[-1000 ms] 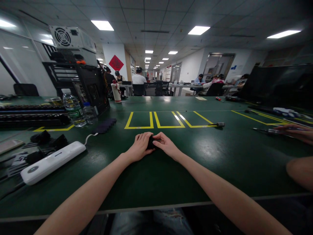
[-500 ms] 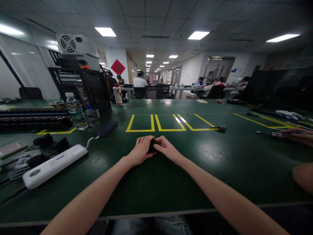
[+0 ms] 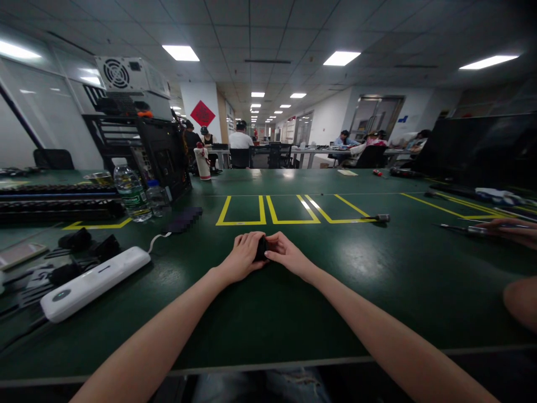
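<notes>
Between my two hands is a small black object (image 3: 261,249), mostly covered by fingers; its kind does not show. My left hand (image 3: 243,253) wraps round it from the left, the fingers lying over its top. My right hand (image 3: 286,252) grips it from the right, thumb and fingers closed at its near edge. Both hands rest low over the green tabletop (image 3: 268,319), just in front of the yellow tape outlines (image 3: 241,223).
A white power strip (image 3: 96,282) lies at left with black adapters and cables; water bottles (image 3: 131,193) and an open computer case (image 3: 161,159) stand behind it. A screwdriver-like tool (image 3: 381,218) lies right of centre. Another person's hand (image 3: 509,228) holds a slim tool at far right.
Almost nothing differs. Both hands stay around the black object in the same place, and the view has shifted very slightly.
</notes>
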`<move>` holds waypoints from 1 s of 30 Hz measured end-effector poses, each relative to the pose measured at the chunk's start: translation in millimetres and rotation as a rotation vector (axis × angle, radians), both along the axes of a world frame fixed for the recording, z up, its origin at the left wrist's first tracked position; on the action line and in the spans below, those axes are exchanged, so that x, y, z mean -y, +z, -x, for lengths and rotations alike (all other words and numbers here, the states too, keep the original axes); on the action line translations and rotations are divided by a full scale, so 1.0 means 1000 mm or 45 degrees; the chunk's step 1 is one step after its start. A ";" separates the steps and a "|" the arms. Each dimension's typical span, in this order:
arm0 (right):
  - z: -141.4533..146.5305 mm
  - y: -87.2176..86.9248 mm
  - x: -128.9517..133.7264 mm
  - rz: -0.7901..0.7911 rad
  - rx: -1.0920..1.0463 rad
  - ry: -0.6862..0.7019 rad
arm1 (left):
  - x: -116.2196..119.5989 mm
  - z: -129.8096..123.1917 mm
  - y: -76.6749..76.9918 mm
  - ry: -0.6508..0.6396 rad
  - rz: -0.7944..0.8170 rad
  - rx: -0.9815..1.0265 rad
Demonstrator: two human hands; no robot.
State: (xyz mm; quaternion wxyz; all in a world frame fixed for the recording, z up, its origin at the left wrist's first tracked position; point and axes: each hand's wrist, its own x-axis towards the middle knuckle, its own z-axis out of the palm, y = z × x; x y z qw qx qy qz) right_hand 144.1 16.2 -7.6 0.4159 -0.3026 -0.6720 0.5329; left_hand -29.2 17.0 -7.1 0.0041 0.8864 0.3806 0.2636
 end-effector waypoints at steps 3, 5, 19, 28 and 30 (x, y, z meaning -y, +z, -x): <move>0.001 0.001 0.002 -0.013 -0.005 -0.037 | 0.000 0.000 -0.001 -0.006 -0.008 0.000; 0.003 0.000 0.001 -0.019 0.006 -0.072 | 0.000 -0.001 -0.001 -0.002 -0.018 0.006; 0.001 -0.006 -0.003 -0.031 -0.034 -0.028 | 0.000 -0.001 -0.002 0.009 -0.009 -0.008; 0.001 -0.010 -0.008 -0.024 0.046 -0.042 | 0.000 0.000 -0.001 -0.003 0.005 -0.010; 0.001 -0.009 -0.006 -0.043 0.020 -0.012 | -0.001 0.000 -0.001 -0.012 0.014 -0.016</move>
